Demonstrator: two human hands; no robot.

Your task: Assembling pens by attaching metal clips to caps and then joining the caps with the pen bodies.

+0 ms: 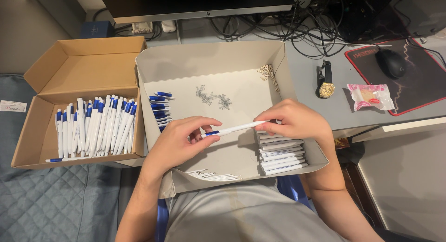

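Left hand (pixel 179 142) and right hand (pixel 290 121) pinch a pen (pixel 234 129) by its ends; white barrels (pixel 281 153) lie just below the right grip.

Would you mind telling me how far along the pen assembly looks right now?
Done: a row of finished pens fills the brown box. In hand: the left hand and right hand hold one pen over the white tray. Left: white barrels, blue parts and springs.
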